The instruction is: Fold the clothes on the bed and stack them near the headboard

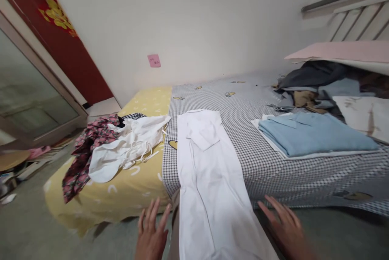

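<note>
A white garment (212, 170), folded lengthwise into a long strip with a sleeve laid over its upper part, runs from the bed down over the near edge. My left hand (152, 229) is to its left, fingers spread, touching nothing. On the other side my right hand (284, 225) is also spread and holds nothing. Folded light blue clothing (316, 134) lies on a white piece to the right. Left of the strip, a crumpled white garment (127, 144) overlaps a dark pink-patterned one (88, 146).
The bed has a yellow cover (121, 199) at the left and a checked sheet (252, 89). Dark clothes (313, 75) are heaped at the back right, near a pink flat item (340, 51) and a metal headboard (361, 16). A glass door (30, 89) stands at the left.
</note>
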`<state>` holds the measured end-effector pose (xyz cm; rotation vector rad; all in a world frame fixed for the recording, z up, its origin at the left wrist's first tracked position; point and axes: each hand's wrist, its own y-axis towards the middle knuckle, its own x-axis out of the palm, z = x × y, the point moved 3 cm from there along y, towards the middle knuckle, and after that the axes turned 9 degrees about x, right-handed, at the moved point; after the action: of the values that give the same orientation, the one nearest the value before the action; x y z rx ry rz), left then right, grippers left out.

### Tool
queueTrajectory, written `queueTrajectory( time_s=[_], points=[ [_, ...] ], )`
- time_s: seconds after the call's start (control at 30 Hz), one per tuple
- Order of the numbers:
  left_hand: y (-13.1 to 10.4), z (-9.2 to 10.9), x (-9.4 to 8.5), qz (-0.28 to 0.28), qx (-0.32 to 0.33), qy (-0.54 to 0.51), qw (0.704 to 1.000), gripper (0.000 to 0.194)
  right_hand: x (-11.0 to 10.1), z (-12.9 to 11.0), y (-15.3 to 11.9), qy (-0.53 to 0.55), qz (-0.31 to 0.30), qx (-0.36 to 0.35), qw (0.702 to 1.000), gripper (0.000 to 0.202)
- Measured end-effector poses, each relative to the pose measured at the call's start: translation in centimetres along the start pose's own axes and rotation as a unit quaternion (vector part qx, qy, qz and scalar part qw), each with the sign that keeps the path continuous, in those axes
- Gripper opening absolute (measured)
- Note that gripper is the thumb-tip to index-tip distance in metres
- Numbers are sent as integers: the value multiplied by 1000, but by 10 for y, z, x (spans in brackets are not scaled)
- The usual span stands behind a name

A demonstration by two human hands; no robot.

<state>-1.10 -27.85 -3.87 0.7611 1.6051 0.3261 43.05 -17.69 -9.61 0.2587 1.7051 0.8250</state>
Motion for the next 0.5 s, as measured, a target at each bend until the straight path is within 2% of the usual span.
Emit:
queueTrajectory(
  time_s=[0.03,0.1,0.2,0.27,0.37,0.5],
  points=[
    [6,6,-10,9,14,8,1000,68,2,-7,-9,4,2,6,1000,70],
    [25,23,-30,-2,97,23,995,68,1,-21,-12,25,9,-11,1000,70],
    [53,49,-52,-56,260,-12,964,65,-10,-33,2,54,3,-111,992,70],
    [64,60,-58,-94,320,-90,939,56,-16,-33,12,79,-38,-188,978,66],
    [68,63,-48,-135,337,-217,906,51,-16,-24,22,135,-121,-238,954,64],
    [58,54,-14,-215,320,-353,853,69,-3,-18,29,236,-220,-220,921,59]
  ],
)
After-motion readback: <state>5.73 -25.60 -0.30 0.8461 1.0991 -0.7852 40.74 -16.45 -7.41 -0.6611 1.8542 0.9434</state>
